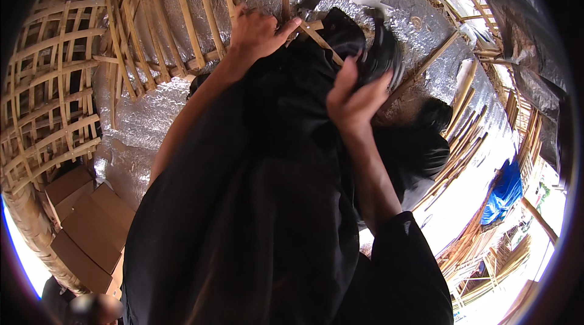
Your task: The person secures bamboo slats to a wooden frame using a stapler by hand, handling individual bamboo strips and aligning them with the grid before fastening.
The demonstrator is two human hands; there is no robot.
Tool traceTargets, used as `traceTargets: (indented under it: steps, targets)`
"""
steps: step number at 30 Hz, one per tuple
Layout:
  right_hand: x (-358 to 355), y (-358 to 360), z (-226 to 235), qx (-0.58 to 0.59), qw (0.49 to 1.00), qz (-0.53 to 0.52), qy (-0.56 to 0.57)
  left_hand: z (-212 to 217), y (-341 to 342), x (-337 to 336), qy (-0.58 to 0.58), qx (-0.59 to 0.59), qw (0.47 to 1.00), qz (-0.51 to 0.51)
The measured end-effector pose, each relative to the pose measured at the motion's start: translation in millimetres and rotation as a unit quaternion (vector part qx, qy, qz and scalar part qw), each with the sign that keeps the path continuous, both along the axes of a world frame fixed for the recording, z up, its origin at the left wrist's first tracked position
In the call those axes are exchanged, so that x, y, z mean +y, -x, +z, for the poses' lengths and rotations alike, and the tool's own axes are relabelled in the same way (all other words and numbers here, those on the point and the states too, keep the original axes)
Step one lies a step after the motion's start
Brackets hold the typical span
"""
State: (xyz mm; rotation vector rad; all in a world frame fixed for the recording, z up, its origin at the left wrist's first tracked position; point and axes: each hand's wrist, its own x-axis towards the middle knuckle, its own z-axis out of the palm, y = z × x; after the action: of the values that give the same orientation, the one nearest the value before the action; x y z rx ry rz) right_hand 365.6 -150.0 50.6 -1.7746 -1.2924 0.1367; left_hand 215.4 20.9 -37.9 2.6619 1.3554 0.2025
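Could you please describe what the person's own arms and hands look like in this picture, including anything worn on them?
Both hands are bare: no gloves, rings or watch show on the left hand or the right hand. The forearms are uncovered as well. A loose black sleeve ends partway up the right arm, and the left arm comes out of the same dark, plain black clothing, which shows no pattern or markings.

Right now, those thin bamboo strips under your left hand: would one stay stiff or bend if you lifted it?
Probably springy: the bamboo strips are long and thin, and those in the woven basket hold curves. Likely light, being so slim. The left hand presses where strips cross, so loose ones may shift on the silvery sheet.
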Motion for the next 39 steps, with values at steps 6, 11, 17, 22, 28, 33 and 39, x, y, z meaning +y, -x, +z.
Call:
traceTargets:
  steps: [6,11,17,22,28,33,39]
  targets:
    - [-7,-20,2,-0.019,0.987,-0.027,0.159,6,-2,2,0.001,-0.033,0.999,-0.043]
    - [-12,-54,-15,-0.01,0.992,0.016,0.122,31,-42,-5,-0.03,0.007,0.999,-0.017]
    - [1,-16,66,0.034,0.996,-0.014,0.086,2,5,-6,-0.13,-0.043,0.987,-0.081]
    - [3,-11,4,-0.081,0.942,0.046,0.321,22,15,-11,-0.03,-0.084,0.991,-0.097]
    - [13,-28,67,-0.049,0.986,0.045,0.155,73,-1,7,-0.025,-0.046,0.995,-0.08]
    - [11,-28,105,-0.075,0.994,0.059,0.046,87,-1,10,0.079,0.013,0.996,-0.038]
    - [28,-49,63,-0.145,0.966,0.101,0.19,89,4,30,0.031,-0.028,0.998,-0.04]
